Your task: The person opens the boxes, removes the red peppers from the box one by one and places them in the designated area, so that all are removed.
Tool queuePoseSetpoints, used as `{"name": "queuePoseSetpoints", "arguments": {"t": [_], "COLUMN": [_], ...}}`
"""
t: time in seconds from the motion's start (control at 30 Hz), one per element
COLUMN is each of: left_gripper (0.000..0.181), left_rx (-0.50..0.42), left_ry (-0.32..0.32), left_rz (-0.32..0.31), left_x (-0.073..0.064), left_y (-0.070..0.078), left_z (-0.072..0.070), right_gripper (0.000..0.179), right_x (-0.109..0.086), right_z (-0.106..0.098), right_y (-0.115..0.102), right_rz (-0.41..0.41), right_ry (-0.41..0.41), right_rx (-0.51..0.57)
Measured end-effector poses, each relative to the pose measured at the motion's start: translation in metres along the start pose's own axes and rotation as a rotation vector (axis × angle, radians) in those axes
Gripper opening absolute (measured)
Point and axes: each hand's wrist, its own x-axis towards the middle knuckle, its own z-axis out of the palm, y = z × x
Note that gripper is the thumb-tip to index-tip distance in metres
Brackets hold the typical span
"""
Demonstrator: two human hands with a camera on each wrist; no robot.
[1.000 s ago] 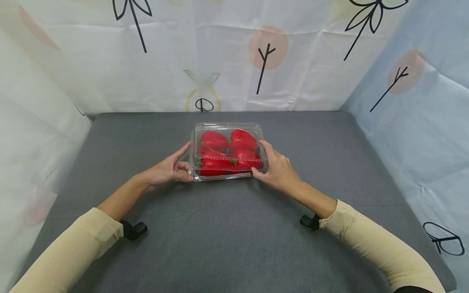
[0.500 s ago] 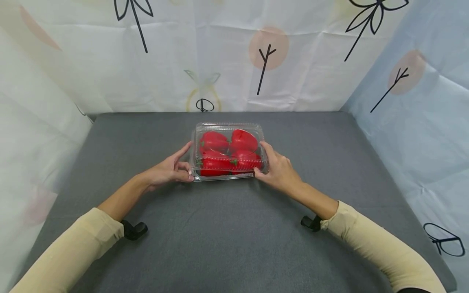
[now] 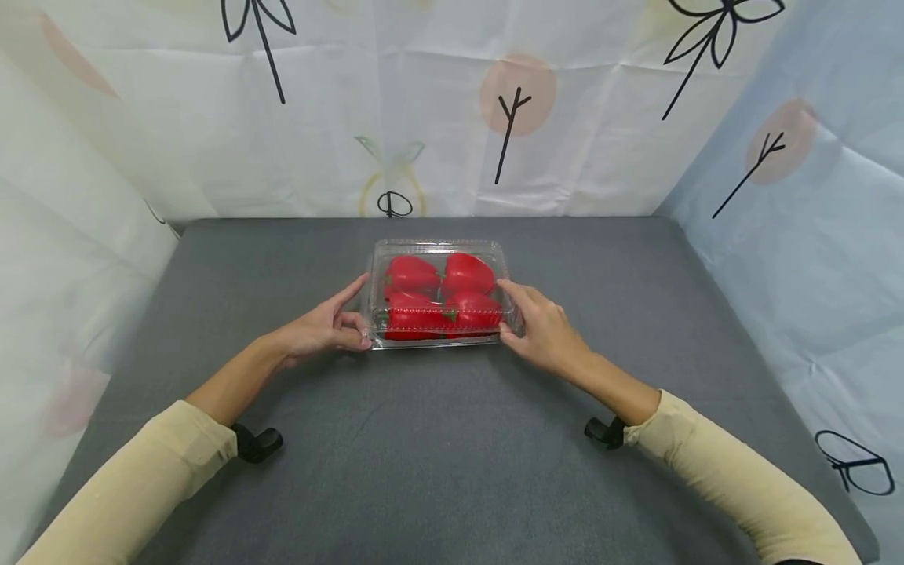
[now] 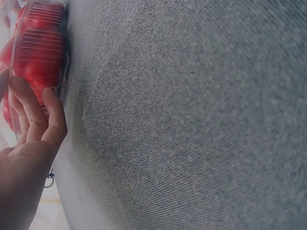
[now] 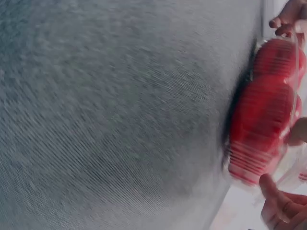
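Note:
A clear plastic clamshell box (image 3: 439, 246) sits at the middle of the table toward the back. Inside lie several glossy red pepper-like pieces (image 3: 413, 272) with small green stems. My left hand (image 3: 319, 329) holds the box's left side, index finger up along the edge and thumb at the front corner. In the left wrist view its curved fingers (image 4: 29, 103) lie against the ribbed wall. At the right end, my right hand (image 3: 547, 333) grips the edge between thumb and forefinger. The right wrist view shows its thumb (image 5: 267, 184) at the box's near end, somewhat blurred.
A grey cloth-covered table (image 3: 424, 455) spreads under both forearms. White printed curtains (image 3: 438, 110) hang behind it and along both sides. Dark wrist-camera mounts (image 3: 258, 444) stick out below the cream sleeves.
My right hand has slid a little right along the box's front edge, its thumb now at the right front corner. The left hand and the box have hardly moved.

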Motion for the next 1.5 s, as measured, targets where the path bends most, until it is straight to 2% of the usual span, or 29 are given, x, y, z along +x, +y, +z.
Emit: {"name": "queuePoseSetpoints", "arguments": {"t": [0.13, 0.27, 0.57, 0.77, 1.0, 1.13, 1.33, 1.5], "left_gripper": [0.106, 0.105, 0.101, 0.092, 0.088, 0.089, 0.093, 0.095], "left_rx": [0.001, 0.008, 0.054, 0.030, 0.007, 0.005, -0.017, -0.013], "left_ry": [0.010, 0.014, 0.033, 0.073, 0.048, 0.033, -0.001, 0.001], "left_rz": [0.001, 0.013, 0.004, -0.001, 0.023, 0.017, 0.007, 0.015], "left_x": [0.000, 0.000, 0.001, 0.001, 0.000, -0.001, -0.001, -0.001], "left_y": [0.001, 0.003, 0.006, 0.005, 0.003, 0.002, -0.001, 0.000], "left_z": [0.000, 0.001, 0.000, -0.001, 0.000, 0.000, 0.001, 0.003], "right_gripper": [0.067, 0.068, 0.066, 0.062, 0.059, 0.059, 0.063, 0.067], "right_x": [0.000, 0.001, 0.010, 0.016, 0.026, 0.033, 0.047, 0.064], "right_z": [-0.006, -0.011, -0.024, -0.031, -0.039, -0.043, -0.046, -0.047], "right_y": [0.004, 0.006, 0.007, 0.009, 0.009, 0.010, 0.011, 0.014], "right_rz": [-0.032, -0.043, -0.038, -0.022, -0.018, -0.012, 0.036, 0.100], "right_ry": [-0.013, -0.014, 0.047, 0.098, 0.164, 0.197, 0.215, 0.202], "right_rx": [-0.088, -0.094, -0.023, 0.023, 0.074, 0.105, 0.218, 0.325]}}
